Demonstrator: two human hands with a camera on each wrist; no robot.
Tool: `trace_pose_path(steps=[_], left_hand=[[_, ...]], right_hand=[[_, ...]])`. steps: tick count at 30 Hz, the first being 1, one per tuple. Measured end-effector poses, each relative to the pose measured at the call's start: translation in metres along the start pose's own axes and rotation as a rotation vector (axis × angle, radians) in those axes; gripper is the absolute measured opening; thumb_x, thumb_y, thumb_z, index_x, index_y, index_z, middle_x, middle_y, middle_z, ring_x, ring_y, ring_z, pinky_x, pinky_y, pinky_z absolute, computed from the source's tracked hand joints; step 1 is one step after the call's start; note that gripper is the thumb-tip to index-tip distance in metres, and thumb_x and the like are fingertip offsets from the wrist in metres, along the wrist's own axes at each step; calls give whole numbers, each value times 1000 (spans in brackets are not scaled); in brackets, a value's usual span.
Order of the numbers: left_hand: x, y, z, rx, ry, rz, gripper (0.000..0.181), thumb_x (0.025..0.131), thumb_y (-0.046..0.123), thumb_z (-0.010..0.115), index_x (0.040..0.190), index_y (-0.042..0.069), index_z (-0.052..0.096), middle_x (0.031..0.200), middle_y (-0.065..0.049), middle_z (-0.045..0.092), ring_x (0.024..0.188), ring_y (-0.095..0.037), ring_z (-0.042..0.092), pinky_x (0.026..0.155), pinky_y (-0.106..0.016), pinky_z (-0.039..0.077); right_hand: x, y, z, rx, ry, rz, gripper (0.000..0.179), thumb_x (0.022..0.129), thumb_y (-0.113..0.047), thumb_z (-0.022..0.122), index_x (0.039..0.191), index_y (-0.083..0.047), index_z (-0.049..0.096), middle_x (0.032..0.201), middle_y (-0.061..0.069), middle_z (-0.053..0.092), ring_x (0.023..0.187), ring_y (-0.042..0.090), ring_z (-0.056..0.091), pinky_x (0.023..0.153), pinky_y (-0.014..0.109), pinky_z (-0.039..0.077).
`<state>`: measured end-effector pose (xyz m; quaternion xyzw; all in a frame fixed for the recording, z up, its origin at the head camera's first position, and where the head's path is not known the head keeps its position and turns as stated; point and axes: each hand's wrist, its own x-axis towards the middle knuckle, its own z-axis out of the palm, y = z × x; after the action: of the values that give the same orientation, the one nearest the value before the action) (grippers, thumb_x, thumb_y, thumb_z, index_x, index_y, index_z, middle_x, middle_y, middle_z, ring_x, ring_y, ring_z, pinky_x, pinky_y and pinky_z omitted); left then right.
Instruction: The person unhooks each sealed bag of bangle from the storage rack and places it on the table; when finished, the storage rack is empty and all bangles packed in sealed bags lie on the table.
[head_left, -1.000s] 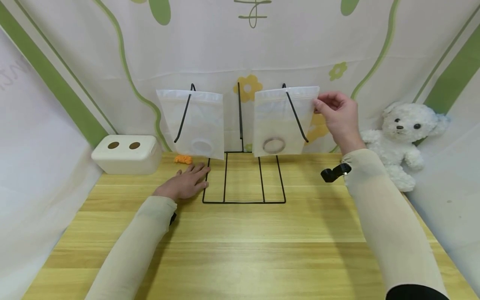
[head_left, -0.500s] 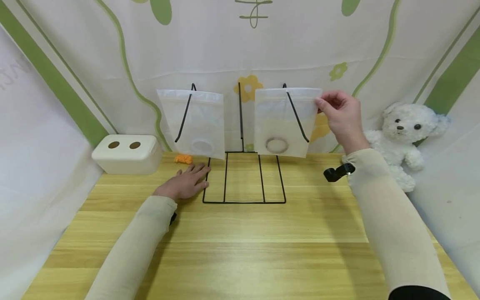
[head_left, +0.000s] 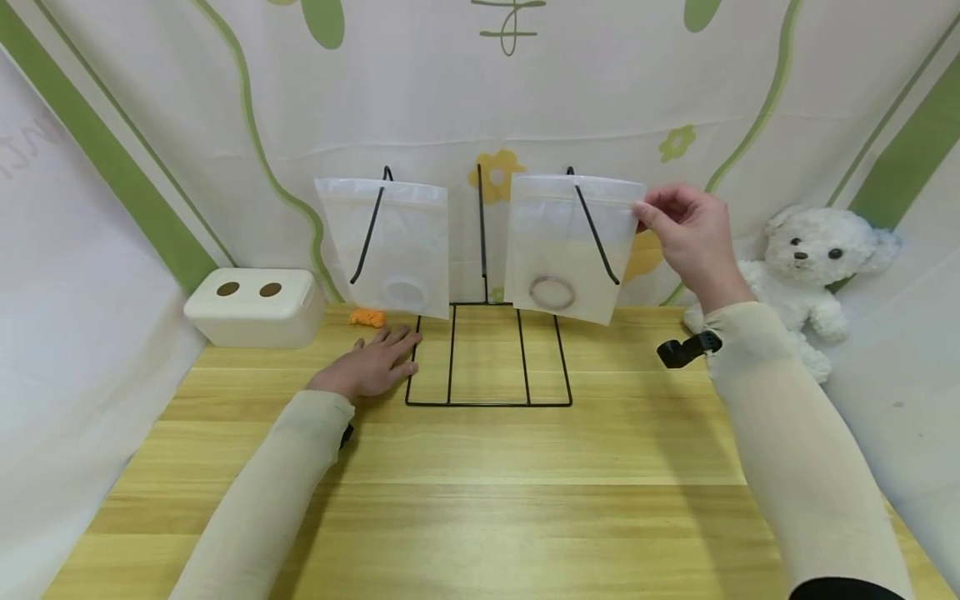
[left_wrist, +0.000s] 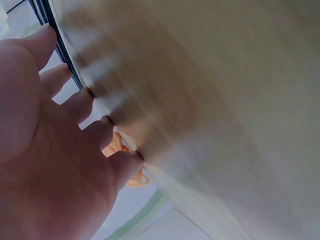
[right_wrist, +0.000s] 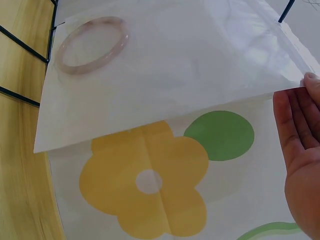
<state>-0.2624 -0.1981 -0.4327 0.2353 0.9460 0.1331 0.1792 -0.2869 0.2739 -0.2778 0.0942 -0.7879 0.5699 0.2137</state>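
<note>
A black wire display rack stands on the wooden table, with two slanting hooks at its upper part. From the right hook hangs a translucent zip bag with a pinkish bangle inside. My right hand pinches the upper right edge of this bag between thumb and fingers. On the left hook hangs another zip bag, holding a pale ring-shaped piece. My left hand lies palm down on the table, fingers spread, fingertips at the left side of the rack's base.
A white box with two round holes stands at the back left. Beside it lies a small orange object. A white teddy bear sits at the right. A printed curtain rises behind the table.
My right hand has moved slightly right, keeping its pinch on the right bag's edge. That bag has shifted and its lower right corner swings forward. My left hand has stayed in place.
</note>
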Motion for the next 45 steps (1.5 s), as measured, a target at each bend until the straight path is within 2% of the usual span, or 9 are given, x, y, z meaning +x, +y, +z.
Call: trace_pose_path(steps=[5, 16, 23, 34, 41, 45], left_hand=[[2, -1, 1, 24, 3, -8, 65, 118, 43, 40, 175, 16, 22, 182, -19, 14, 167, -52, 8, 126, -82, 10], [2, 0, 0, 14, 4, -4, 66, 118, 44, 40, 175, 15, 22, 182, -19, 14, 166, -52, 8, 125, -83, 9], [2, 1, 0, 22, 5, -5, 66, 118, 44, 39, 175, 15, 22, 182, -19, 15, 166, -52, 8, 126, -82, 9], [0, 0, -2, -5, 12, 19, 68, 117, 49, 39, 174, 17, 23, 181, -20, 15, 166, -54, 8, 125, -83, 10], [2, 4, -3, 16, 0, -3, 66, 118, 43, 40, 175, 16, 21, 182, -19, 14, 166, -52, 8, 126, -82, 8], [1, 4, -3, 11, -3, -3, 66, 118, 42, 41, 175, 15, 21, 182, -20, 13, 166, -52, 8, 125, -83, 8]], right_hand=[[-1, 1, -1, 62, -16, -24, 12, 98, -11, 81, 106, -2, 80, 88, -9, 78, 78, 7, 74, 77, 17, 61], [-8, -4, -1, 14, 16, -19, 10, 99, -12, 80, 101, -2, 81, 84, -12, 78, 77, 6, 75, 76, 15, 60], [-16, -7, -2, -35, 36, -8, 17, 99, -19, 80, 106, -3, 79, 89, -14, 77, 81, 4, 74, 79, 14, 60], [-32, -9, -8, 125, 56, -19, 16, 95, -13, 84, 102, 1, 79, 90, -4, 80, 78, 9, 74, 78, 16, 60], [-42, -9, -10, 120, 75, -29, 17, 95, -12, 84, 103, 2, 79, 90, -4, 80, 79, 10, 74, 77, 16, 60], [-49, -9, -10, 178, 92, -38, 16, 94, -9, 85, 101, 4, 80, 88, -2, 80, 76, 11, 73, 76, 16, 61]])
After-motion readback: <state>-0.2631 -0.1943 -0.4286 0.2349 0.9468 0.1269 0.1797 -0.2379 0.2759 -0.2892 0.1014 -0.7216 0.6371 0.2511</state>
